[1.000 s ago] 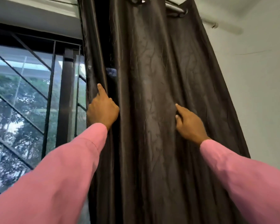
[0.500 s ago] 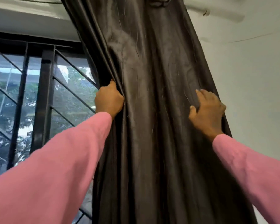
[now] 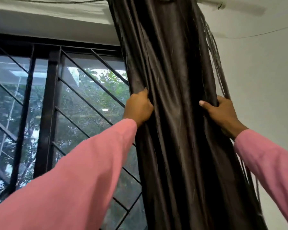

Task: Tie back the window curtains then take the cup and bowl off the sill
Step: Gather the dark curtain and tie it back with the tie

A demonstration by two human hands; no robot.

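From the head camera we see the dark curtain (image 3: pixel 176 113) gathered into a thick bunch of folds, hanging from the top of the frame at the right edge of the window (image 3: pixel 83 105). Our left hand (image 3: pixel 138 107) is closed on the bunch's window-side edge, fingers curled into the fabric. Our right hand (image 3: pixel 221 114) clasps the wall-side edge, thumb pressed across the front folds. Both pink sleeves (image 3: pixel 83 183) reach up from below. Black diagonal bars (image 3: pixel 90 103) cross the glass, trees beyond. We cannot see the cup, bowl or sill.
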